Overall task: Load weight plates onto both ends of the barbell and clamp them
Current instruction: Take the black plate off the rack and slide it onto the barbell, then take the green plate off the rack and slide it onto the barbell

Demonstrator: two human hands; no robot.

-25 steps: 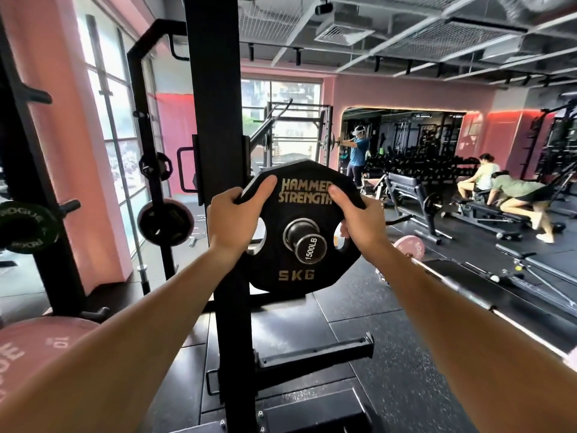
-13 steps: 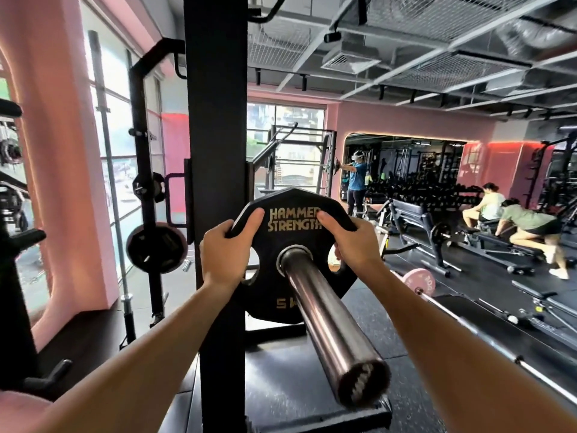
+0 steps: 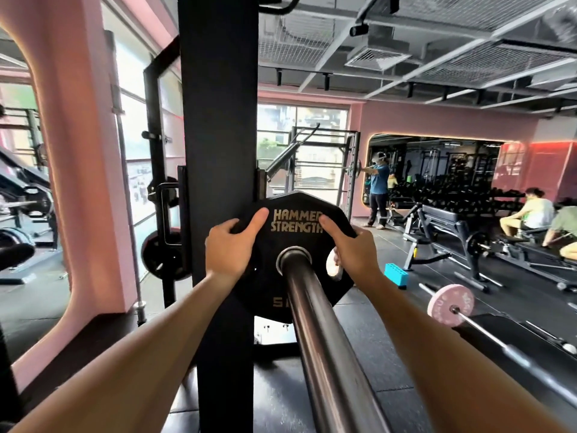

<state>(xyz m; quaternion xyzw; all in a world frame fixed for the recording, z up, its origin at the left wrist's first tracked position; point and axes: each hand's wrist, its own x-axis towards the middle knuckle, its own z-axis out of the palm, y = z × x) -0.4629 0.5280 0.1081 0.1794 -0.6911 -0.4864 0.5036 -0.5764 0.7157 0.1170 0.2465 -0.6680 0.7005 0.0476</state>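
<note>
A black 5 kg weight plate (image 3: 296,226) marked HAMMER STRENGTH sits on the steel barbell sleeve (image 3: 315,332), which runs from the plate's centre hole toward me. My left hand (image 3: 229,250) grips the plate's left edge, thumb on its face. My right hand (image 3: 352,251) grips the right edge through a handle hole. The plate stands far along the sleeve, close to the black rack upright (image 3: 218,182). No clamp is in view.
A second barbell with a pink plate (image 3: 449,304) lies on the floor at right. A blue block (image 3: 396,274) stands behind it. Benches (image 3: 443,226) and several people fill the right side. A plate hangs on the rack (image 3: 162,259) at left.
The plate has slid from the sleeve's tip far along it toward the rack, with both hands pushing. More bare sleeve now shows in front of the plate.
</note>
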